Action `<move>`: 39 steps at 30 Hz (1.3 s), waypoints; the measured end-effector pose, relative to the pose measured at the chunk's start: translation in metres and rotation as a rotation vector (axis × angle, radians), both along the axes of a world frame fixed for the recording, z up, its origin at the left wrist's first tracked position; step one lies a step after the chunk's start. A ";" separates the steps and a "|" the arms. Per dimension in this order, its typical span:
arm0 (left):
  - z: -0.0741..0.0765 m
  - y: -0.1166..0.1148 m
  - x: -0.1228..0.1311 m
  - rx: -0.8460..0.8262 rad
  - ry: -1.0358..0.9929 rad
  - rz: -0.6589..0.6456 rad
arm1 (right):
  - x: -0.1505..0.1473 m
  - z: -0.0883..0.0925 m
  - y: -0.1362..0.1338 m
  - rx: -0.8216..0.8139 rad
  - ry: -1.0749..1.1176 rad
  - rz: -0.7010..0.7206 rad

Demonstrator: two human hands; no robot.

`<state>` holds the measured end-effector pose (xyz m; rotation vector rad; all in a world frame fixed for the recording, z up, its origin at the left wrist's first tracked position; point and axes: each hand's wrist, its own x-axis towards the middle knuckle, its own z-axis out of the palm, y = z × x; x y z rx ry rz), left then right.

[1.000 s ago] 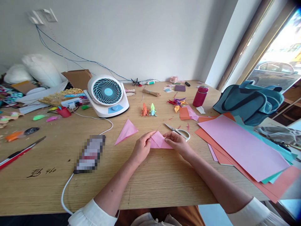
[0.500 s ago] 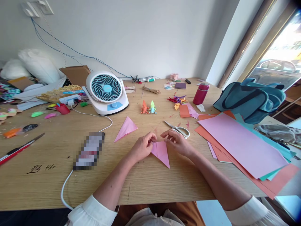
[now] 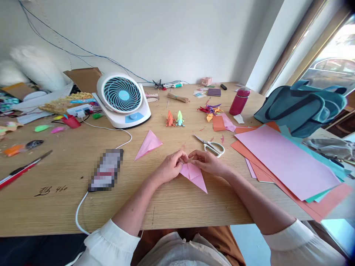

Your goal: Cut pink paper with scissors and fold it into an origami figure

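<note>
A folded pink paper [image 3: 194, 175] lies near the middle of the table, one long point toward the front edge. My left hand [image 3: 172, 166] pinches its upper left edge. At its upper right, my right hand [image 3: 208, 162] has its fingers closed on the same paper, and the fingertips of both hands nearly meet. A second folded pink paper [image 3: 148, 144], triangular in shape, rests to the left of my hands. White-handled scissors [image 3: 213, 147] lie just beyond my right hand. Two small folded figures, one orange [image 3: 170, 119] and one green [image 3: 180, 118], stand farther back.
Sheets of coloured paper [image 3: 288, 159] are stacked at the right, before a teal bag [image 3: 296, 111]. A red bottle [image 3: 239, 101] stands behind them. At the left are a white fan [image 3: 122, 96], a phone [image 3: 107, 170] with a cable and a red-handled knife [image 3: 20, 171].
My right hand has moved left and closed on the paper's upper edge. The paper has turned slightly, its long point now farther right. The whole view has shifted a little.
</note>
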<state>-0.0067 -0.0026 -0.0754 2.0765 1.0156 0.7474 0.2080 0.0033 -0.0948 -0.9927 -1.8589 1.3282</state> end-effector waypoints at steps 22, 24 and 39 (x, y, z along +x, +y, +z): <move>0.001 0.005 0.001 -0.067 -0.471 0.167 | -0.001 0.001 0.003 -0.521 0.503 -0.128; -0.002 0.008 0.000 -0.134 -0.530 0.252 | -0.002 0.001 0.004 -0.489 0.512 -0.097; -0.013 0.003 0.007 -0.222 -0.310 0.175 | -0.009 -0.010 0.002 -0.212 0.171 -0.198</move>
